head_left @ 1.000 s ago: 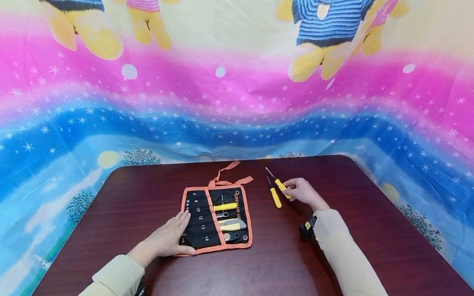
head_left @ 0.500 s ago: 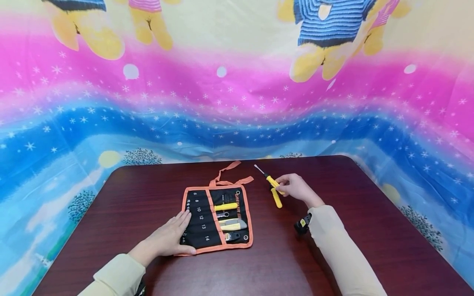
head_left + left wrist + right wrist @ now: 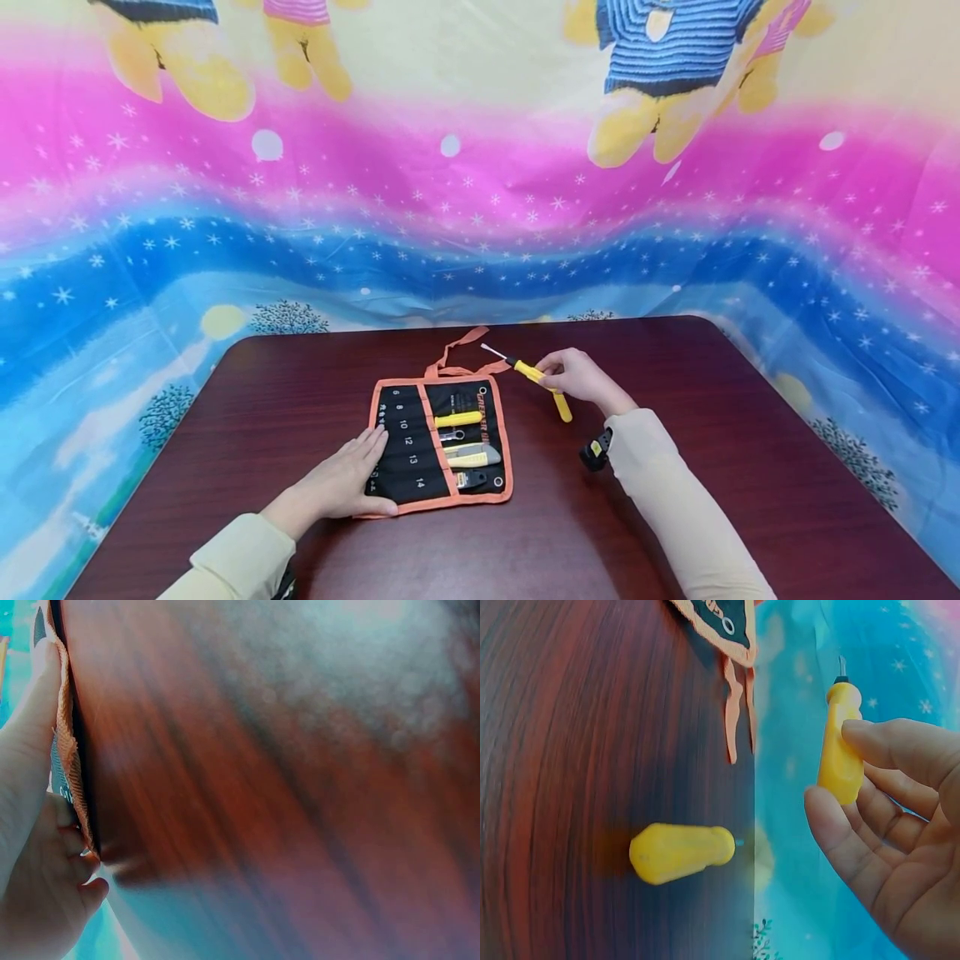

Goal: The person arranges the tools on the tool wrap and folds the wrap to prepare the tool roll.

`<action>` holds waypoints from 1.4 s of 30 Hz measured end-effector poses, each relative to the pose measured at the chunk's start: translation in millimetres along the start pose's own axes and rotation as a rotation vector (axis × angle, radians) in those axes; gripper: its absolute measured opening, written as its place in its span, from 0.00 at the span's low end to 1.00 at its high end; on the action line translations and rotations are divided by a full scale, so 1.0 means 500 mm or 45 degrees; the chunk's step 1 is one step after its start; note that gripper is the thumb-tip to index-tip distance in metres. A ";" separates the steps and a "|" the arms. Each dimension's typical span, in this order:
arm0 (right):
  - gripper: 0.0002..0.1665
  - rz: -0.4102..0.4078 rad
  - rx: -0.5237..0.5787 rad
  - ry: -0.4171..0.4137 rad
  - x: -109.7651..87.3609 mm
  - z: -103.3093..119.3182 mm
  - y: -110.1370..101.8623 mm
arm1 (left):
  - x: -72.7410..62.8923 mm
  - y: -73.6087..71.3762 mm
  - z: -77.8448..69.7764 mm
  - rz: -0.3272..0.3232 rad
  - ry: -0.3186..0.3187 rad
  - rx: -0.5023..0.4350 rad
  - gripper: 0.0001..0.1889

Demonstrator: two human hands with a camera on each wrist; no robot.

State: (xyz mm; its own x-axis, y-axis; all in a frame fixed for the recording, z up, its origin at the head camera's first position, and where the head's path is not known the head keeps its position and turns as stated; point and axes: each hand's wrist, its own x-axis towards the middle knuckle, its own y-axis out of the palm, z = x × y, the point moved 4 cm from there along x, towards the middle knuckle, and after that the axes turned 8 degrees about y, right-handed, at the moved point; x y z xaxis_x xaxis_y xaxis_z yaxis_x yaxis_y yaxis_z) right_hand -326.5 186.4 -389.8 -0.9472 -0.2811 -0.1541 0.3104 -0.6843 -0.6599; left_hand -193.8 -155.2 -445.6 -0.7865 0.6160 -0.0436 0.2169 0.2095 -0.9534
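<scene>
My right hand [image 3: 576, 375] pinches a screwdriver [image 3: 529, 372] by its yellow handle, held above the table with its metal shaft pointing left and away. In the right wrist view, thumb and fingers grip the yellow handle [image 3: 841, 757]. A second yellow screwdriver [image 3: 561, 405] lies on the table just under that hand, its shaft hidden from the head view. My left hand [image 3: 347, 472] rests on the left edge of a black tool pouch [image 3: 397, 492] with orange trim, fingers straight. In the pouch's pockets sit a yellow handle [image 3: 459, 419], a wrench [image 3: 452, 435], and a utility knife [image 3: 471, 455].
A black tool end with a yellow label [image 3: 471, 479] shows in the lowest pocket. Orange ties [image 3: 454, 350] trail from the pouch's far edge. The dark wooden table [image 3: 277, 392] meets a patterned cloth backdrop [image 3: 480, 208] at its far side.
My right hand has raised one screwdriver off the table and carried it left, toward the pouch's ties. The left hand stays on the pouch.
</scene>
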 end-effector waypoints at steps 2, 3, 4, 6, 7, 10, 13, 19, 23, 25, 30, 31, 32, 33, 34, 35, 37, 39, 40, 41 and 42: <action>0.10 0.004 0.005 0.008 0.002 0.004 0.006 | 0.000 0.002 0.001 0.000 -0.001 0.009 0.59; 0.10 0.009 0.001 0.004 0.003 0.007 0.009 | 0.000 0.003 0.002 0.001 0.003 0.017 0.59; 0.10 0.010 0.001 0.003 0.003 0.010 0.012 | 0.000 0.004 0.003 0.001 0.003 0.023 0.59; 0.09 0.005 -0.013 -0.003 0.004 0.015 0.018 | 0.000 0.006 0.004 -0.002 0.004 0.026 0.59; 0.09 0.001 -0.020 -0.005 0.005 0.019 0.021 | 0.000 0.006 0.004 -0.001 0.003 0.028 0.59; 0.08 -0.006 -0.053 -0.016 0.009 0.030 0.031 | 0.001 0.005 0.003 -0.002 -0.001 0.020 0.59; 0.08 0.000 -0.093 -0.036 0.015 0.041 0.042 | 0.002 0.004 0.003 -0.002 -0.001 0.019 0.60; 0.10 0.030 -0.198 -0.091 0.027 0.056 0.064 | 0.003 0.003 0.001 0.003 -0.004 0.019 0.59; 0.10 0.049 -0.257 -0.136 0.030 0.064 0.076 | 0.002 0.001 -0.001 0.003 -0.007 0.012 0.59; 0.10 0.055 -0.297 -0.157 0.031 0.067 0.081 | 0.002 0.000 -0.002 0.004 -0.006 0.010 0.59; 0.08 0.070 -0.353 -0.191 0.033 0.069 0.093 | 0.002 0.000 -0.001 0.005 0.002 0.013 0.59; 0.08 0.071 -0.356 -0.201 0.033 0.069 0.095 | 0.003 0.001 -0.001 0.005 0.003 0.013 0.59; 0.08 0.071 -0.359 -0.212 0.033 0.069 0.096 | 0.002 0.001 0.000 0.006 0.002 0.014 0.59; 0.08 0.071 -0.360 -0.220 0.033 0.068 0.097 | 0.003 0.002 0.000 0.005 0.003 0.012 0.59; 0.08 0.075 -0.361 -0.228 0.033 0.068 0.099 | 0.003 0.002 0.000 0.006 0.001 0.016 0.59; 0.08 0.079 -0.363 -0.233 0.033 0.067 0.101 | 0.003 0.003 0.001 0.007 0.001 0.014 0.59; 0.08 0.094 -0.361 -0.232 0.033 0.066 0.104 | 0.003 0.004 0.001 0.011 -0.004 0.020 0.59; 0.08 0.112 -0.353 -0.215 0.033 0.064 0.108 | 0.003 0.004 0.001 0.012 -0.005 0.021 0.59; 0.09 0.120 -0.354 -0.208 0.034 0.063 0.110 | 0.003 0.004 0.001 0.013 -0.005 0.023 0.59; 0.09 0.125 -0.358 -0.204 0.034 0.062 0.112 | 0.003 0.004 0.001 0.011 -0.003 0.020 0.59; 0.09 0.133 -0.362 -0.207 0.035 0.062 0.113 | 0.003 0.004 0.001 0.013 -0.004 0.025 0.59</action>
State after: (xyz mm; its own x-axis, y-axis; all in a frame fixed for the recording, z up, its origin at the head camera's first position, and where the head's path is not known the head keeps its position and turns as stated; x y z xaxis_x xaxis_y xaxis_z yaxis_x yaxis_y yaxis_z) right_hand -322.8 121.8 -407.0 -0.8791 -0.4594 -0.1274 0.3487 -0.4373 -0.8290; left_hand -194.8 -154.4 -447.9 -0.7860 0.6159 -0.0539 0.2136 0.1887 -0.9585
